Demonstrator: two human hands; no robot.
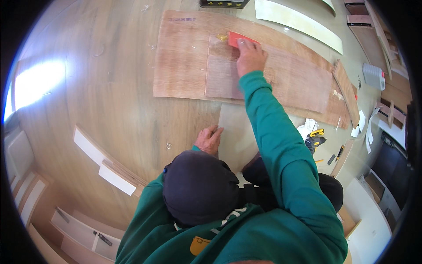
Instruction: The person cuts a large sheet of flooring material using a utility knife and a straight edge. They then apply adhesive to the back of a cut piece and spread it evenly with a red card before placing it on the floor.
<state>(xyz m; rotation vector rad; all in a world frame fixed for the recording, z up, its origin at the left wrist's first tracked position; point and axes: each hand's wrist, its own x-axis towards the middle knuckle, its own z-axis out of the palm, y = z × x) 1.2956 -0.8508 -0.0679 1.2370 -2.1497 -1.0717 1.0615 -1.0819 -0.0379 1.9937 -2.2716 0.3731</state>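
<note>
My right hand (252, 57) reaches far forward and grips a flat orange-red spreader (239, 38), pressing it on a reddish-brown wood sheet (299, 81). An amber, glue-like smear (222, 38) lies beside the spreader's left end. That sheet lies on a larger plywood panel (180, 57), which has a stamped mark near its top left corner. My left hand (208, 140) is nearer to me, resting low by the left edge of a pale sheet (235, 125). Its fingers are loosely bent and apart, with nothing visible in them.
A narrow wood strip (346, 93) crosses the panel's right end. A yellow-and-black power drill (314, 140) and a white cloth (306, 127) lie right of my knee. White-faced boards (116, 178) sit at left. A curved pale strip (299, 25) and a white jug (373, 76) stand farther off.
</note>
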